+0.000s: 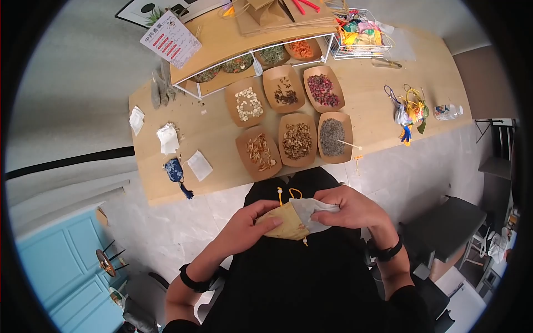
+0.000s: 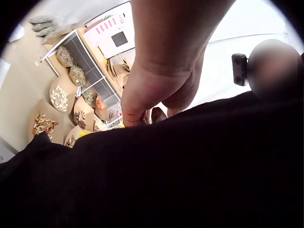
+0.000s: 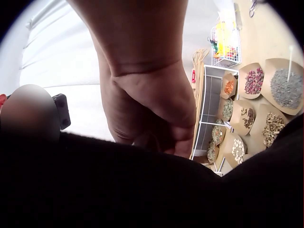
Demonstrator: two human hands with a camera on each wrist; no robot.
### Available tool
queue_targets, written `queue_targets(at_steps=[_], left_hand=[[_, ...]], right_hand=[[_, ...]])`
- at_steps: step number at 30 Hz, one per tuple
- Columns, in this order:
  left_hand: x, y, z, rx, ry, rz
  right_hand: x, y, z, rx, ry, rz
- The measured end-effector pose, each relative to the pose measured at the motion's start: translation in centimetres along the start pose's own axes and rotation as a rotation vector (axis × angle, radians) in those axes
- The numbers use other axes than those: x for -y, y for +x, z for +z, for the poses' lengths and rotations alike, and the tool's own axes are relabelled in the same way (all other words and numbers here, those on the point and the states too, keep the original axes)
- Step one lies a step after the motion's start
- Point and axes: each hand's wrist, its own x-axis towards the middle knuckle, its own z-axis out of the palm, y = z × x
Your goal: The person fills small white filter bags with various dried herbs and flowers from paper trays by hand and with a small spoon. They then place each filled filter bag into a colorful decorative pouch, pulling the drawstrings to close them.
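Over the lap in the head view, my left hand [image 1: 242, 226] grips a pale yellow drawstring pouch [image 1: 284, 225], its thumb lying across the front. Yellow cord loops with beads stick out at the pouch's top and bottom. My right hand [image 1: 351, 207] pinches a white sachet [image 1: 304, 213] between thumb and fingers. The sachet's left part overlaps the pouch's right end, at its mouth. In the left wrist view the left hand [image 2: 154, 90] shows from behind, and dark cloth hides what it holds. The right hand [image 3: 152, 104] is likewise cut off by cloth in the right wrist view.
Paper trays of dried herbs, one with white slices [image 1: 248, 105], stand on the wooden table [image 1: 211, 119] ahead. A blue pouch [image 1: 174, 170] and white sachets [image 1: 200, 165] lie at left. Finished-looking tasselled pouches [image 1: 411, 108], a bottle [image 1: 447, 112] and a wire basket [image 1: 360, 53] stand at right.
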Motion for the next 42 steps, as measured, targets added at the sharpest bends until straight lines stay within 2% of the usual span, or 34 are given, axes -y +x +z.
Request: queue_targets(at_steps=[2,9,11,12,14,15,17,18,20,21,22,24,26,28,30,32,33,35,36,37,40,42], left_hand=[[0.2,-0.1,0.0,0.056,0.205,-0.026],[0.7,0.5,1.2,-0.093,0.179,0.131],[0.0,0.6,1.5,-0.083,0.146,0.024],[-0.1,0.9,1.4,-0.085,0.141,0.025],[-0.3,1.5,1.1,0.011,0.266,0.176],[-0.6,1.6,0.8,0.005,0.265,0.176],[-1.3,1.7,0.0,0.082,0.248,0.048],[-1.7,1.8,-0.7,0.072,0.25,0.053],[-2.3,1.7,-2.4,0.417,0.051,-0.05],[-1.7,2.0,-3.4,0.498,0.006,-0.053],[-1.8,2.1,-4.1,0.494,0.001,-0.052],[-2.3,2.5,-5.5,0.656,0.041,-0.196],[-3.1,3.0,-6.7,0.667,0.058,-0.231],[-4.2,3.2,-7.7,0.805,0.091,-0.277],[-4.4,3.3,-7.5,0.777,0.115,-0.265],[-4.3,4.0,-7.3,0.867,0.309,-0.312],[-4.5,4.0,-7.0,0.866,0.308,-0.312],[-5.2,3.7,-6.8,0.72,0.429,-0.183],[-4.9,3.3,-7.2,0.701,0.43,-0.179],[-3.8,3.1,-7.1,0.732,0.328,-0.142],[-3.7,2.7,-7.2,0.775,0.176,-0.1],[-4.3,2.2,-7.1,0.733,0.065,-0.201]], right_hand=[[-0.1,-0.1,0.0,0.014,0.007,0.002],[0.4,0.0,-0.8,0.053,-0.018,-0.009],[0.4,0.6,-1.2,0.069,-0.026,-0.014],[0.5,1.1,-1.5,0.127,-0.061,-0.013],[0.8,1.7,-1.2,0.192,-0.097,-0.009],[1.2,2.1,-0.9,0.155,-0.062,-0.03],[1.7,2.5,-0.4,0.125,-0.034,-0.058],[1.9,2.7,-0.2,0.088,-0.075,-0.073],[2.6,3.0,-0.1,0.057,-0.119,-0.091],[3.2,3.1,-0.2,0.08,-0.176,-0.129],[3.7,3.2,-0.3,0.104,-0.231,-0.166],[4.6,3.7,-0.3,0.102,-0.27,-0.235],[5.1,4.4,-0.1,0.098,-0.308,-0.308],[5.4,5.0,0.2,0.084,-0.392,-0.487],[6.1,5.3,0.1,0.141,-0.435,-0.479],[6.3,5.5,0.2,0.198,-0.478,-0.466],[6.4,5.7,0.3,0.193,-0.508,-0.477],[6.8,6.0,0.6,0.195,-0.536,-0.499],[7.5,6.2,0.6,0.214,-0.515,-0.432],[7.8,6.1,0.5,0.226,-0.495,-0.356],[7.7,6.4,0.3,0.165,-0.472,-0.405],[7.8,6.6,0.6,0.211,-0.478,-0.406]])
